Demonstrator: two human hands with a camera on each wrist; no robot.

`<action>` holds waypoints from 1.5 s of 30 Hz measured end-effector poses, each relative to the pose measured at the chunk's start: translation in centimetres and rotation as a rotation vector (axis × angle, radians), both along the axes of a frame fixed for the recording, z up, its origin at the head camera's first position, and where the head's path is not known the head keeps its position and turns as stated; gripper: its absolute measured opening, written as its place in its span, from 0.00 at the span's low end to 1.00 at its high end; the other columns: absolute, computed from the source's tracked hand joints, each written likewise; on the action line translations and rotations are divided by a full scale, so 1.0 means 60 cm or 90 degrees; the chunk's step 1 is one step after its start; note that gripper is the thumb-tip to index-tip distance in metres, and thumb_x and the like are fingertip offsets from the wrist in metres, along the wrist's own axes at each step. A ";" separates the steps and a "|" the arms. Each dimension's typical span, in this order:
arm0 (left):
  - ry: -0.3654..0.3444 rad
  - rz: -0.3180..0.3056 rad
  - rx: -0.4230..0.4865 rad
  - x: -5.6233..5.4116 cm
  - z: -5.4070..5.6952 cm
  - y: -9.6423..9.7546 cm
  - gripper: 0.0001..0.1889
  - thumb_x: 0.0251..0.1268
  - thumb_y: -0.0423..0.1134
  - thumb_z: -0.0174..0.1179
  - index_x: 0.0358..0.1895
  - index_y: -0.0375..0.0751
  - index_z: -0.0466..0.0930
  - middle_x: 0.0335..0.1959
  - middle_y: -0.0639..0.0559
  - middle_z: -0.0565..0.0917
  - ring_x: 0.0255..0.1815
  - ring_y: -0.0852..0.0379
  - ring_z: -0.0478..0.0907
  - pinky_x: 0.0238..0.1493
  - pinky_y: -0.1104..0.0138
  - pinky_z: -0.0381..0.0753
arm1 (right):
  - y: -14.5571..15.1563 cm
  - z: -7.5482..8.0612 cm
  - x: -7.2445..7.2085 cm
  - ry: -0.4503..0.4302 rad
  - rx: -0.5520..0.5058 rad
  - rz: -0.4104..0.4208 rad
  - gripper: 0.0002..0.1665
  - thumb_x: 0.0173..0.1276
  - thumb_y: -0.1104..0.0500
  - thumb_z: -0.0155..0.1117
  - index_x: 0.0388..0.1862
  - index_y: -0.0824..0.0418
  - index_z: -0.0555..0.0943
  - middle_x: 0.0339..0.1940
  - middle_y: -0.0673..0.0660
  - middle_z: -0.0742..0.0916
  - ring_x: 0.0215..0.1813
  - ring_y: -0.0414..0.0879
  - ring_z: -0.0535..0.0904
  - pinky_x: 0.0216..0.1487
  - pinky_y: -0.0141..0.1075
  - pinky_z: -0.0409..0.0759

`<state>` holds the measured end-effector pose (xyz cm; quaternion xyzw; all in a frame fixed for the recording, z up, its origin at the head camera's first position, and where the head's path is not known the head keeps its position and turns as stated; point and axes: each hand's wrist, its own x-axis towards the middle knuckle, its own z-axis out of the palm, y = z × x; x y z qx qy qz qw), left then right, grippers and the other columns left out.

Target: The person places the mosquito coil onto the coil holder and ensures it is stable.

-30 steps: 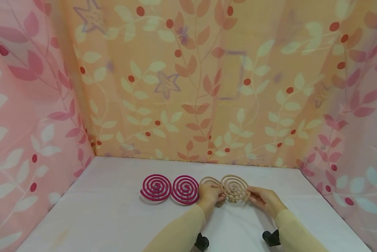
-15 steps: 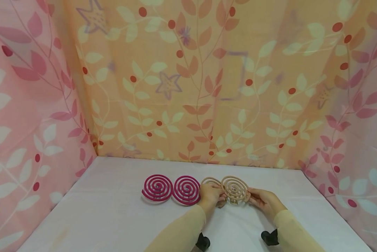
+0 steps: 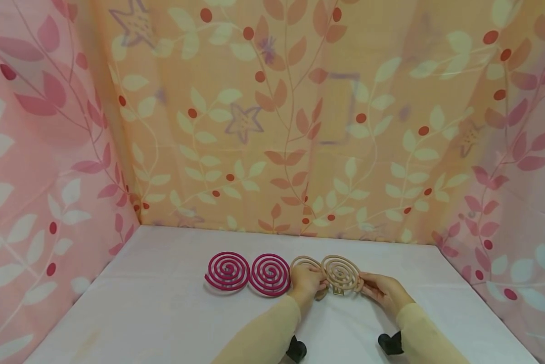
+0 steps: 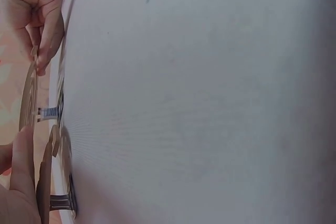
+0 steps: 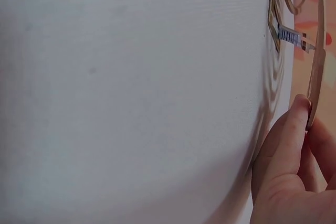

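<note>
A tan mosquito coil (image 3: 340, 273) is held at its two side edges, above a small metal stand (image 3: 338, 291). My left hand (image 3: 306, 283) pinches its left edge, reaching over a second tan coil (image 3: 300, 258) that it partly hides. My right hand (image 3: 385, 290) pinches its right edge between thumb and fingers. In the right wrist view, the coil (image 5: 318, 77) is seen edge-on, with the stand's tip (image 5: 304, 45) close to it; whether they touch is unclear. The left wrist view shows the other coil (image 4: 45, 182) on its own stand (image 4: 60, 201).
Two magenta coils (image 3: 229, 269) (image 3: 270, 273) stand in a row left of the tan ones, raised over the white tabletop (image 3: 163, 303). Floral cloth (image 3: 272, 126) encloses the back and both sides.
Both hands keep their hold on the right tan coil, which has tilted and shifted very slightly to the right. The magenta coils stay in place.
</note>
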<state>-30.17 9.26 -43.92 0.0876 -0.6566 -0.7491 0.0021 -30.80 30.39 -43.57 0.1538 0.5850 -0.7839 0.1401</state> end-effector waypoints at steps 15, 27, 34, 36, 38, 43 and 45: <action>0.021 -0.013 -0.011 0.001 -0.002 0.002 0.03 0.52 0.18 0.65 0.27 0.24 0.80 0.15 0.48 0.83 0.14 0.63 0.77 0.19 0.71 0.84 | -0.005 0.012 0.011 -0.014 0.013 -0.035 0.16 0.72 0.70 0.57 0.25 0.60 0.83 0.24 0.52 0.87 0.30 0.38 0.86 0.39 0.28 0.88; 0.019 -0.020 -0.034 0.001 0.001 -0.001 0.06 0.53 0.19 0.64 0.26 0.29 0.78 0.16 0.41 0.85 0.12 0.64 0.75 0.17 0.73 0.83 | -0.007 0.014 0.010 -0.008 0.010 -0.015 0.18 0.73 0.70 0.54 0.24 0.59 0.84 0.23 0.52 0.87 0.29 0.38 0.86 0.38 0.27 0.87; 0.012 -0.036 -0.045 0.002 0.005 -0.005 0.04 0.55 0.20 0.64 0.28 0.25 0.79 0.17 0.40 0.85 0.12 0.64 0.75 0.19 0.71 0.85 | -0.007 0.013 0.012 -0.004 0.005 -0.011 0.18 0.73 0.70 0.55 0.24 0.60 0.84 0.24 0.52 0.87 0.29 0.38 0.86 0.38 0.27 0.87; 0.007 -0.033 -0.042 0.002 0.005 -0.004 0.04 0.55 0.19 0.64 0.27 0.26 0.79 0.16 0.41 0.84 0.12 0.64 0.75 0.18 0.72 0.84 | -0.006 0.012 0.013 -0.003 0.003 -0.013 0.17 0.73 0.70 0.55 0.25 0.61 0.84 0.24 0.52 0.87 0.30 0.38 0.85 0.39 0.27 0.87; 0.003 -0.029 -0.036 0.004 0.006 -0.003 0.05 0.54 0.19 0.64 0.26 0.26 0.78 0.15 0.41 0.84 0.12 0.64 0.75 0.17 0.73 0.83 | -0.006 0.011 0.015 -0.007 0.006 -0.020 0.17 0.72 0.70 0.55 0.25 0.61 0.84 0.24 0.52 0.87 0.30 0.38 0.85 0.39 0.27 0.87; 0.006 -0.026 -0.037 0.009 0.005 -0.002 0.05 0.53 0.18 0.63 0.25 0.26 0.78 0.14 0.43 0.83 0.12 0.64 0.74 0.16 0.74 0.81 | -0.006 0.009 0.017 -0.014 0.025 -0.027 0.17 0.73 0.70 0.55 0.24 0.60 0.84 0.23 0.52 0.88 0.29 0.39 0.86 0.38 0.27 0.87; 0.013 -0.026 -0.048 0.008 0.004 -0.002 0.06 0.52 0.18 0.63 0.24 0.27 0.78 0.13 0.42 0.83 0.11 0.65 0.73 0.15 0.73 0.81 | -0.006 0.008 0.017 -0.013 0.034 -0.029 0.17 0.73 0.69 0.56 0.24 0.60 0.84 0.23 0.52 0.88 0.29 0.39 0.86 0.38 0.28 0.87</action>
